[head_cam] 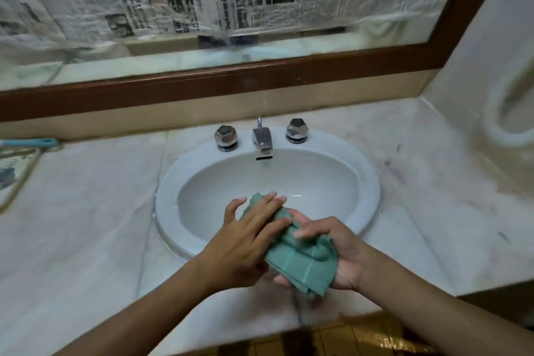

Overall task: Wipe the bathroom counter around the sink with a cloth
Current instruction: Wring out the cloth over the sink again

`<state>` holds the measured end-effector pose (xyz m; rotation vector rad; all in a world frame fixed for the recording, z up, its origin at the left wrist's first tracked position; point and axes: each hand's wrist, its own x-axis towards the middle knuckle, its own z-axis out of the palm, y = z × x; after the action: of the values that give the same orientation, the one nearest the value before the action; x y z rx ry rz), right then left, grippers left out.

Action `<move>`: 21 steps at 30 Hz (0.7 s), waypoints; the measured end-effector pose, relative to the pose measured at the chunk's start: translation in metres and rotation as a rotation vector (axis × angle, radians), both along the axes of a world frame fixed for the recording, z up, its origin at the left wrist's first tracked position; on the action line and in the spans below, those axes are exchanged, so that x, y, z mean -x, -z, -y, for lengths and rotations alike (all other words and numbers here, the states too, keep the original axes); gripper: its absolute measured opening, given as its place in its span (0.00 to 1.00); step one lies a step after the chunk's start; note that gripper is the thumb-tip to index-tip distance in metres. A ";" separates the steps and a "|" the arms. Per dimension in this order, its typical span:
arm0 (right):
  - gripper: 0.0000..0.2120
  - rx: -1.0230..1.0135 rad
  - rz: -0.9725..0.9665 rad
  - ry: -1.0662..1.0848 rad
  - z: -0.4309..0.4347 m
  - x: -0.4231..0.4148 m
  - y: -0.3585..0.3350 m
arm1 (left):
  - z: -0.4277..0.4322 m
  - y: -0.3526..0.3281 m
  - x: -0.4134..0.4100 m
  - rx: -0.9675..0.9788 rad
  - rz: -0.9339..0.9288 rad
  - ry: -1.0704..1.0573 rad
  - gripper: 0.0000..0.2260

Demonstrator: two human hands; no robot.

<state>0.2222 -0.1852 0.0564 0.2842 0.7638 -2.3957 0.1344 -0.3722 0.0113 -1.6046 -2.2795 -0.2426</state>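
A home bathroom: an oval white sink [164, 202] is set in a marble counter [86, 211], chrome taps [261, 137] behind the sink, a wood-framed mirror [202, 89] above them, partly covered with newspaper [173, 0].
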 end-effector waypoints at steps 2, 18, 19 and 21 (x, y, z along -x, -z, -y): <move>0.24 -0.075 -0.046 -0.033 -0.002 0.008 -0.003 | -0.007 -0.011 0.007 -0.059 -0.034 0.053 0.27; 0.14 -1.362 -0.366 -0.332 -0.026 0.093 -0.049 | -0.059 -0.090 0.082 0.357 -0.186 -0.155 0.05; 0.13 -1.493 -0.383 -0.355 -0.025 0.098 -0.046 | -0.062 -0.088 0.081 0.385 -0.148 -0.204 0.05; 0.10 -1.742 -0.425 -0.397 -0.022 0.108 -0.038 | -0.064 -0.083 0.081 0.435 -0.013 -0.295 0.09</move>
<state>0.1146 -0.1632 0.0945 0.2127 2.5913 -0.8353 0.0535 -0.3084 0.0945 -1.4087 -2.6459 0.3585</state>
